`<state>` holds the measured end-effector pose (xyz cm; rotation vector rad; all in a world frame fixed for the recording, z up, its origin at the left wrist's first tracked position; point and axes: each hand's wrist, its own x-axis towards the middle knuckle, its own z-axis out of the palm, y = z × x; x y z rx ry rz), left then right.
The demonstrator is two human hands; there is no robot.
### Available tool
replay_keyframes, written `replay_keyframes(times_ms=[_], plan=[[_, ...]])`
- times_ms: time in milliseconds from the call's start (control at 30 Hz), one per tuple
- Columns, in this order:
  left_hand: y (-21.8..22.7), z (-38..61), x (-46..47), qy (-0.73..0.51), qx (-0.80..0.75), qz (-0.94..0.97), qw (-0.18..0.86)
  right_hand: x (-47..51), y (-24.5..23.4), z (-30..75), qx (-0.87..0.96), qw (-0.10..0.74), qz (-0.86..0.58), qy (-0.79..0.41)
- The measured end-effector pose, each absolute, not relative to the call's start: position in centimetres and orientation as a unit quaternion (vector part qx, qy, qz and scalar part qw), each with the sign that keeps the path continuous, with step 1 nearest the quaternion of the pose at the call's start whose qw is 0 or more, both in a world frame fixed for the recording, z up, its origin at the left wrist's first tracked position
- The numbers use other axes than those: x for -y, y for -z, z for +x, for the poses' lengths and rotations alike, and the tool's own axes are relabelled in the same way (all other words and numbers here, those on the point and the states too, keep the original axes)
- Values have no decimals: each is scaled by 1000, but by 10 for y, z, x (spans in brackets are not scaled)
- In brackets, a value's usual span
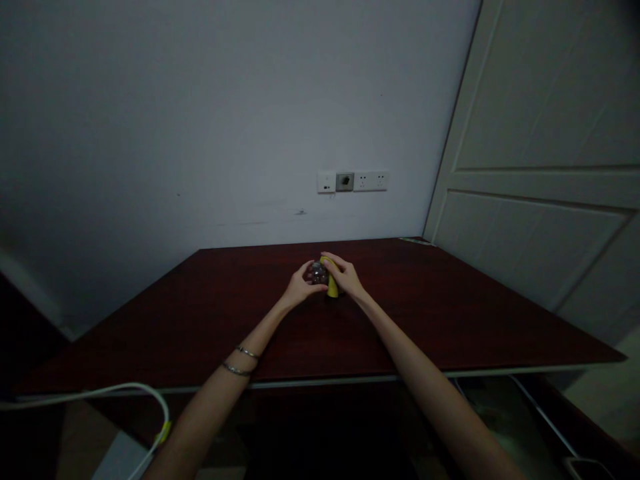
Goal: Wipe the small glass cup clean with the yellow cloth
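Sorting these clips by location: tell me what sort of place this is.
Probably an ordinary indoor room, a home or small office. A dark wooden desk stands against a plain white wall with wall sockets, and a panelled door is on the right.

I can read no words, numbers or brand marks anywhere in front of me. The yellow thing [333, 283] I hold shows no label that I can make out, and the dark roundish piece [319, 272] against it is too small and dim to tell. The socket strip [353, 181] on the wall bears only its plug holes and a small mark too tiny to read.
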<state>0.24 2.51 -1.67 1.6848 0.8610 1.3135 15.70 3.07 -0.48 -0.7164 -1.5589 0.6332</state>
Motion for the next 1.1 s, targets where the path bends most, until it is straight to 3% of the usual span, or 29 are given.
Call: replay_keyframes(times_ms=[167, 433, 767, 1100], plan=[[15, 3, -21, -530, -339, 674, 389, -19, 1, 157, 722, 608, -262, -202], [17, 3, -20, -521, -341, 691, 366, -32, 10, 151, 645, 636, -333, -262], [23, 1, -31, -553, -330, 665, 378, -5, 3, 149, 770, 572, -260, -110], [15, 5, -18, -532, -330, 683, 377, -27, 8, 149, 648, 649, -319, -241]])
